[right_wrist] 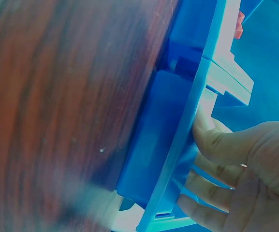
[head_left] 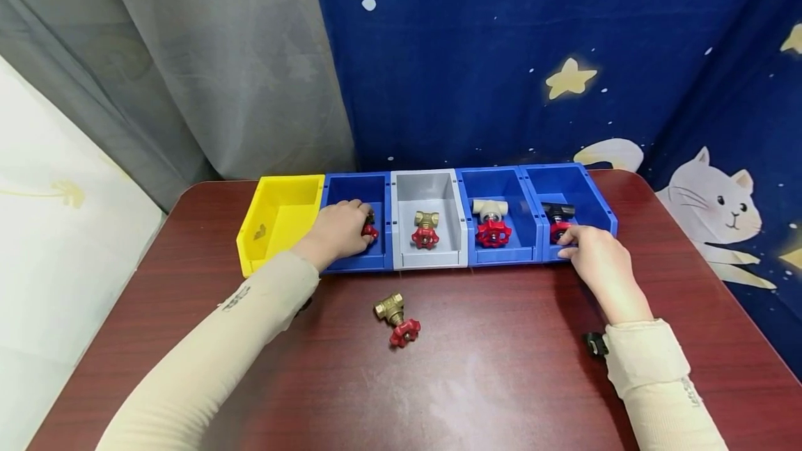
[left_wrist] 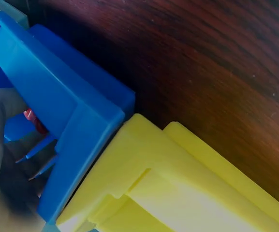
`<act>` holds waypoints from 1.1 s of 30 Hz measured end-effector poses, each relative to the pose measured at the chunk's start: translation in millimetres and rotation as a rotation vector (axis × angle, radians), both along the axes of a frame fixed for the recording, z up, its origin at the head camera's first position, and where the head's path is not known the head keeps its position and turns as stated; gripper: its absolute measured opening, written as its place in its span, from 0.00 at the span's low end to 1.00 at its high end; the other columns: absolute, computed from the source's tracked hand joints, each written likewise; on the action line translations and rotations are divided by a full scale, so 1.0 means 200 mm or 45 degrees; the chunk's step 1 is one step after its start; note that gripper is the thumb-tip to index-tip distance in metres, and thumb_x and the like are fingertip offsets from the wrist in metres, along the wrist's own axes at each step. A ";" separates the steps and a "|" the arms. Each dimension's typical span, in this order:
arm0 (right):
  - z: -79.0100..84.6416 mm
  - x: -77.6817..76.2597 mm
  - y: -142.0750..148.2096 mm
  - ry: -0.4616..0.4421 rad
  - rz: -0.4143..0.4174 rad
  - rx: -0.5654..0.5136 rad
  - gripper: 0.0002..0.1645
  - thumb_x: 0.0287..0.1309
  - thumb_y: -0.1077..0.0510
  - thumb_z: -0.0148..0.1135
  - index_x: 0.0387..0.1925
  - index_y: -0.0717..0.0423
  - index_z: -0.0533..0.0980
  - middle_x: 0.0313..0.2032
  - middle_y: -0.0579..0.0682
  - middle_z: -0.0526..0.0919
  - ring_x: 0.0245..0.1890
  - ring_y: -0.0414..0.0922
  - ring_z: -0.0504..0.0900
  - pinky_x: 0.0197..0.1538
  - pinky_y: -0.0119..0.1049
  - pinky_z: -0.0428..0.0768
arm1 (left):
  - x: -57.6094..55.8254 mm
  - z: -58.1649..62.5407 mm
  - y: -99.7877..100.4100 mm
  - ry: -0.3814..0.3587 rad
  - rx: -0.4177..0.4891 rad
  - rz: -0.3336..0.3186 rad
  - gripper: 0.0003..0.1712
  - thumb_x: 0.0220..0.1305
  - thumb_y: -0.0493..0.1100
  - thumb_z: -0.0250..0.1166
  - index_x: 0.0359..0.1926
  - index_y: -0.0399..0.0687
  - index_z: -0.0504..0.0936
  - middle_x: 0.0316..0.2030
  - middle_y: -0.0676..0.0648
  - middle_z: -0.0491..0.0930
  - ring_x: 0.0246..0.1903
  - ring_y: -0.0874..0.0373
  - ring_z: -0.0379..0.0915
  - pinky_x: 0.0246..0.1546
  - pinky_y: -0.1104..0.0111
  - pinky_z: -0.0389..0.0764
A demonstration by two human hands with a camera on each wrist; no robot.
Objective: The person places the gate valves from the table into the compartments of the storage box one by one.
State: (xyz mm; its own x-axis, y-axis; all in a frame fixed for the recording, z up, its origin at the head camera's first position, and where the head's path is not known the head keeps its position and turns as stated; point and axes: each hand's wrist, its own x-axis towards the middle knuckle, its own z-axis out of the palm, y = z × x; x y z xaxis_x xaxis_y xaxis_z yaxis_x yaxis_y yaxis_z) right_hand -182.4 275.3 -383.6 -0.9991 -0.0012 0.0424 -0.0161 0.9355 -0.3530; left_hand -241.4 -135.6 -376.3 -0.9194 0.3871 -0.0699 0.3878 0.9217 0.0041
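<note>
My left hand point(head_left: 341, 228) reaches into the blue bin beside the yellow one, fingers bent over a valve point(head_left: 370, 230) with a red handwheel; most of the valve is hidden under the hand. At the far right blue bin, my right hand point(head_left: 598, 259) has its fingertips at the red handwheel of a black-bodied valve point(head_left: 557, 211). In the right wrist view the thumb point(right_wrist: 212, 135) lies at the bin's front rim, the other fingers loosely bent inside. A brass valve point(head_left: 395, 317) with a red handwheel lies on the table between the arms.
Five joined bins form a row: a yellow bin point(head_left: 285, 218), a blue one, a grey bin point(head_left: 432, 190) holding a brass valve point(head_left: 426, 228), then two blue ones. A white-bodied valve point(head_left: 491, 223) lies in the fourth. Curtains point(head_left: 464, 54) hang behind the table point(head_left: 501, 367).
</note>
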 end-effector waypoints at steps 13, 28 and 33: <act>0.00 0.00 0.00 0.008 0.008 -0.005 0.08 0.60 0.64 0.66 0.41 0.64 0.82 0.45 0.71 0.81 0.44 0.68 0.79 0.47 0.69 0.75 | 0.12 0.07 -0.03 0.241 0.081 -0.094 0.19 0.68 0.48 0.62 0.52 0.40 0.82 0.46 0.41 0.81 0.46 0.44 0.77 0.52 0.50 0.78; 0.00 0.00 0.00 0.008 0.007 -0.006 0.08 0.60 0.64 0.66 0.40 0.64 0.82 0.44 0.71 0.81 0.43 0.68 0.79 0.47 0.68 0.76 | 0.28 0.11 0.02 0.393 0.107 -0.251 0.16 0.69 0.49 0.61 0.48 0.43 0.84 0.48 0.41 0.82 0.47 0.46 0.77 0.52 0.52 0.79; 0.00 0.00 -0.01 0.012 0.005 -0.003 0.07 0.60 0.64 0.66 0.39 0.64 0.82 0.44 0.71 0.81 0.43 0.67 0.79 0.46 0.69 0.76 | 0.33 0.12 0.05 0.417 0.124 -0.288 0.16 0.68 0.50 0.62 0.48 0.45 0.85 0.51 0.41 0.82 0.51 0.45 0.76 0.53 0.52 0.78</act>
